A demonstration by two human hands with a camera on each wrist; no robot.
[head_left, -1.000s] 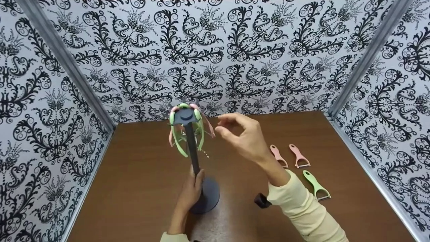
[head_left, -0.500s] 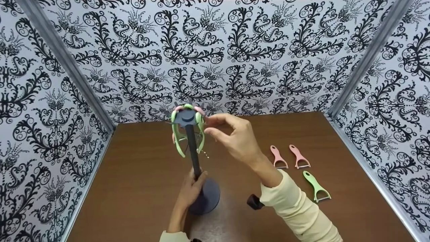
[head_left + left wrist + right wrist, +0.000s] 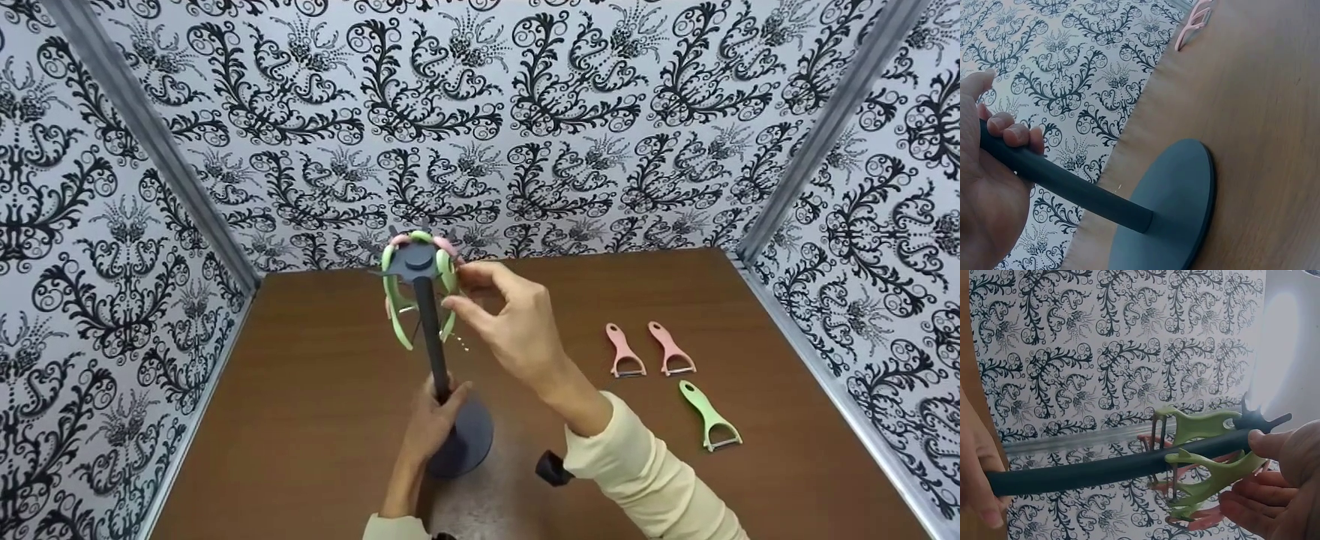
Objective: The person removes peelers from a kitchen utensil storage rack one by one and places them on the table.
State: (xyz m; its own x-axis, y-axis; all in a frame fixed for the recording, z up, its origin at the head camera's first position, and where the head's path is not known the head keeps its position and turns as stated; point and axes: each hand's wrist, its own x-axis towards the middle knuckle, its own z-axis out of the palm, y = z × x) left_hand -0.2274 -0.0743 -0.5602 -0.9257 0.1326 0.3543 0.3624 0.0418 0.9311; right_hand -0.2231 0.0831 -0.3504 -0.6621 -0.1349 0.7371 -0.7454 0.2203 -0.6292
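Note:
My left hand (image 3: 431, 427) grips the dark pole (image 3: 429, 330) of a round-based stand above its base (image 3: 474, 442). In the left wrist view, fingers curl around that pole. Green and pink Y-shaped peelers hang from hooks on the stand's top (image 3: 409, 262). My right hand (image 3: 517, 322) is at the right side of the top, pinching a green peeler (image 3: 1224, 475) by its handle between thumb and fingers. Its fingertips also lie right by a pink peeler (image 3: 1203, 517), partly hidden behind. Another green peeler (image 3: 397, 326) hangs on the left side.
On the brown table (image 3: 300, 420) to the right lie two pink peelers (image 3: 621, 349) and a green peeler (image 3: 709, 416). Patterned walls (image 3: 480, 112) enclose the back and sides. A black wrist device (image 3: 553, 469) sits by my right sleeve.
My right hand has moved left to the hanging peelers and closed its fingers on a green one. The outward-swung pink peeler has dropped from view behind the hand. My left hand keeps its grip.

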